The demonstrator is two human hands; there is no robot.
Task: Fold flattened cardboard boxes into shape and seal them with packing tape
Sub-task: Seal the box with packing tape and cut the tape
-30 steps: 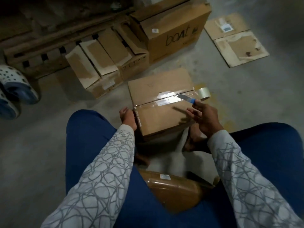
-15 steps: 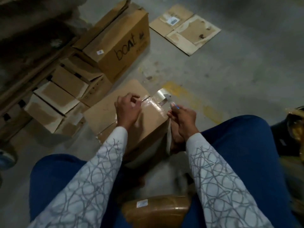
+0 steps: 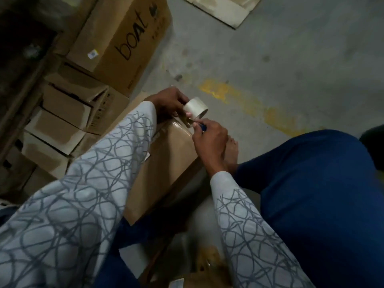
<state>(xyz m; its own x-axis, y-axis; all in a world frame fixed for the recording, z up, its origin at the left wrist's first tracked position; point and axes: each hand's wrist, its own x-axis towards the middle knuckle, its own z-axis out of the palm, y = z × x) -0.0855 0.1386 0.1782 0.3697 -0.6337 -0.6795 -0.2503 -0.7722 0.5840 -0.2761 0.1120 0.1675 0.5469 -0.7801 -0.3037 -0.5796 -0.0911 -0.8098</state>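
A brown cardboard box stands on the floor between my knees, with shiny clear tape across its top near the far edge. My left hand grips a roll of packing tape just above the box's far right corner. My right hand is curled round a blue-handled cutter, whose tip meets the tape strip just below the roll. My left sleeve hides much of the box's top.
A large box printed "boAt" lies at the upper left, with several open-flapped boxes stacked beside it. Flat cardboard pieces lie on the concrete floor at the top. A yellow paint line crosses the floor. My bare foot rests beside the box.
My left hand left the box top and now holds the tape roll at the far corner. My right hand brought the cutter up to the tape. The view swung left and closer.
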